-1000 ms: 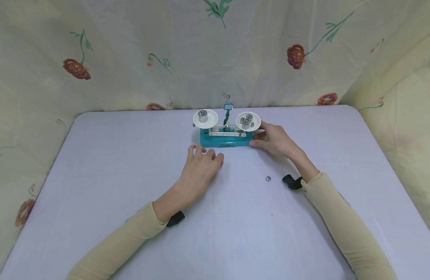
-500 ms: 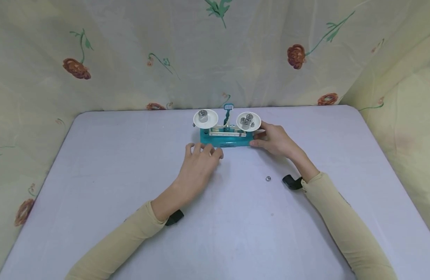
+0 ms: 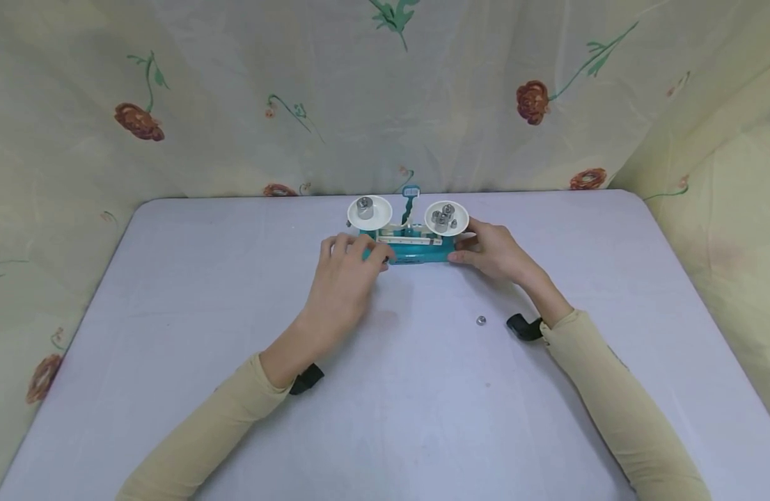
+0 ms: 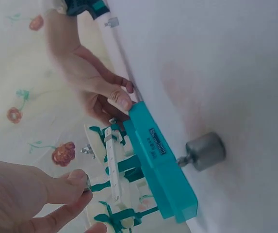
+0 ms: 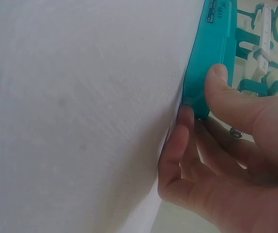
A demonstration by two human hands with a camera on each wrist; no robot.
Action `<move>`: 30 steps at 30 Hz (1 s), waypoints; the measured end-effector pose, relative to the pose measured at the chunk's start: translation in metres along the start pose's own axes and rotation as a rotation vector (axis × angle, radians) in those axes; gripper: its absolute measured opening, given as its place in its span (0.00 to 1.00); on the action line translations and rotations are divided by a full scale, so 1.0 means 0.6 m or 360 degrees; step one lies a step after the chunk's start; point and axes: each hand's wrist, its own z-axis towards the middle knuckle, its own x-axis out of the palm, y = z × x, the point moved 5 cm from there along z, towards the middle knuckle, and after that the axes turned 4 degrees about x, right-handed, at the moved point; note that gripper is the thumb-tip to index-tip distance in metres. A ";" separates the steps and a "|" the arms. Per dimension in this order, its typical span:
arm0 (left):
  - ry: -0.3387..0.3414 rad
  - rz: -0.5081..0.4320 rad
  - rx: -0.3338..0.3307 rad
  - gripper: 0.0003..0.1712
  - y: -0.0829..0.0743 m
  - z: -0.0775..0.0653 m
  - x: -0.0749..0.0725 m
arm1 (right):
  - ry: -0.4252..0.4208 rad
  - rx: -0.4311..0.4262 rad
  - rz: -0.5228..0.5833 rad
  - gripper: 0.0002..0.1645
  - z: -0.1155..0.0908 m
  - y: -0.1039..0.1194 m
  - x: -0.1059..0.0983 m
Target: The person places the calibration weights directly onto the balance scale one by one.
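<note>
On the table (image 3: 422,417), your right hand (image 3: 494,252) clamps a teal balance (image 3: 418,255); whether your left hand (image 3: 342,282) pinches anything is unclear.

Loose weight (image 3: 481,321) before the scale (image 3: 420,254), apparently several weights (image 3: 441,220) on its right pan (image 3: 462,215).

1. Balance scale (image 3: 422,254) — teal base, white graduated beam (image 3: 410,241), teal pointer post (image 3: 408,208). Upright near the table's (image 3: 203,278) far edge, about midway between far corners. Right hand (image 3: 494,250) grips base's right end; left hand (image 3: 342,282) by its left end, contact unclear.
2. Left pan (image 3: 380,220): white, round; bears one cylindrical metal weight (image 3: 364,207).
3. Right pan (image 3: 462,216): also white; several metal weights (image 3: 443,219) clustered.
4. Knobbed weight (image 4: 206,151): grey cylinder, upright on table before the base — left wrist view.
5. Small weight (image 3: 481,321): metal, alone, well in from table's right edge.
</note>
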 end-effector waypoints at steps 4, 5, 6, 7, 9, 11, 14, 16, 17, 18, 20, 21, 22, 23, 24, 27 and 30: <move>-0.0033 0.0009 -0.0025 0.12 0.008 0.007 -0.012 | 0.0001 -0.0006 0.0002 0.46 0.000 -0.001 0.000; -0.0036 0.0008 -0.0032 0.12 0.009 0.009 -0.014 | 0.0001 -0.0007 0.0002 0.46 0.000 -0.001 0.000; -0.0037 0.0008 -0.0040 0.13 0.011 0.011 -0.017 | 0.0000 -0.0008 0.0002 0.46 -0.001 -0.001 0.000; -0.0033 0.0005 -0.0048 0.13 0.012 0.012 -0.018 | 0.0000 -0.0008 0.0002 0.46 -0.001 -0.001 0.000; -0.0020 -0.0005 -0.0064 0.13 0.014 0.015 -0.020 | -0.0004 -0.0008 -0.0002 0.46 -0.001 -0.001 0.000; -0.0005 -0.0015 -0.0078 0.14 0.015 0.016 -0.022 | -0.0005 -0.0008 -0.0003 0.46 -0.001 -0.001 -0.001; -0.0002 -0.0038 -0.0088 0.14 0.018 0.018 -0.024 | -0.0006 -0.0006 0.0000 0.46 -0.001 -0.002 -0.001; -0.0015 -0.0048 -0.0097 0.14 0.020 0.018 -0.027 | -0.0004 -0.0007 0.0005 0.46 -0.001 -0.001 -0.001; -0.0020 -0.0051 -0.0099 0.14 0.022 0.019 -0.027 | -0.0004 -0.0006 0.0006 0.46 -0.001 -0.002 -0.001; -0.0027 -0.0050 -0.0103 0.14 0.024 0.019 -0.028 | -0.0004 -0.0005 0.0008 0.46 -0.001 -0.002 -0.001; -0.0043 -0.0042 -0.0115 0.14 0.029 0.020 -0.028 | -0.0002 -0.0007 0.0012 0.46 -0.001 -0.002 -0.001; -0.0052 -0.0040 -0.0120 0.14 0.032 0.020 -0.028 | -0.0002 -0.0008 0.0014 0.45 -0.001 -0.002 -0.001; -0.0057 -0.0036 -0.0123 0.14 0.034 0.020 -0.028 | 0.0000 -0.0009 0.0014 0.45 -0.001 -0.002 -0.001; -0.0066 -0.0034 -0.0124 0.14 0.036 0.020 -0.028 | 0.0001 -0.0009 0.0014 0.45 -0.001 -0.002 -0.001; -0.0078 -0.0035 -0.0127 0.14 0.037 0.021 -0.028 | 0.0003 -0.0011 0.0014 0.45 -0.002 -0.002 -0.001; -0.0113 -0.0050 -0.0123 0.14 0.040 0.022 -0.029 | 0.0004 -0.0017 0.0015 0.45 -0.002 -0.001 -0.001; -0.0145 -0.0067 -0.0133 0.14 0.044 0.025 -0.030 | 0.0005 -0.0015 0.0019 0.45 -0.001 -0.001 -0.001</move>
